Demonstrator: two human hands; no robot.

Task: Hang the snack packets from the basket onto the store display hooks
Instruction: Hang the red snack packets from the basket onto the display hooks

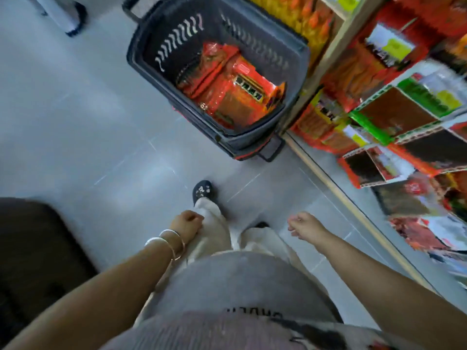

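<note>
Snack packets (227, 92), red and orange: heaped in dark plastic basket (171, 41) standing on grey tiled floor (75, 109), just beside display shelving (379, 109). Left hand (187, 224), bangles (164, 239) at wrist: fingers loosely curled, holding nothing. Right hand (303, 224): fingers loosely curled, empty.

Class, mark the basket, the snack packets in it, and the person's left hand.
basket (166, 26), head view, on its bare inner wall.
snack packets (227, 97), head view, on the top red packet.
left hand (187, 222), head view, on the back of the hand.
</note>
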